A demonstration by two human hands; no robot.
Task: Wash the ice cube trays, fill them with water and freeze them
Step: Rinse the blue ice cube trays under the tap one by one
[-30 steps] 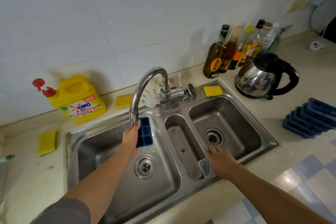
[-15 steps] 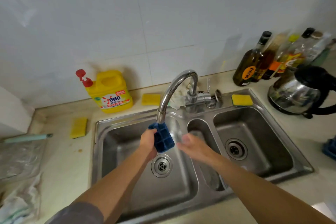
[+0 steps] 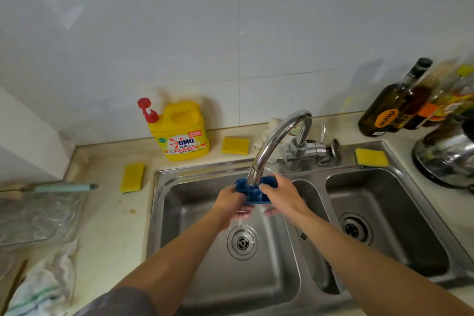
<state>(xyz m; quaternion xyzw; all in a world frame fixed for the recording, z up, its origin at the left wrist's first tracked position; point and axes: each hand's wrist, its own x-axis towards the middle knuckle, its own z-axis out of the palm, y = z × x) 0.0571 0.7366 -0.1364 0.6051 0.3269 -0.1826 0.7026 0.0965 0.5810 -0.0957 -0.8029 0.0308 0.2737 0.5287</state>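
Observation:
A blue ice cube tray (image 3: 254, 191) is held just under the spout of the chrome faucet (image 3: 275, 141), over the left basin of the steel sink (image 3: 164, 213). My left hand (image 3: 229, 204) grips its left end and my right hand (image 3: 278, 196) grips its right end, fingers curled under it. Water runs off the tray down toward the left drain (image 3: 241, 241). The hands and the spout hide part of the tray.
A yellow detergent jug (image 3: 180, 132) stands behind the sink, with yellow sponges (image 3: 132, 177) (image 3: 235, 146) (image 3: 371, 158) around it. Bottles (image 3: 392, 108) and a steel kettle (image 3: 446, 154) stand at the right. A plastic sheet (image 3: 36, 215) and cloth (image 3: 48, 282) lie on the left counter.
My right hand left the sink's middle divider and took hold of the tray's right end. The tray turned level under the spout. The view swung left, so the stacked blue trays left the frame.

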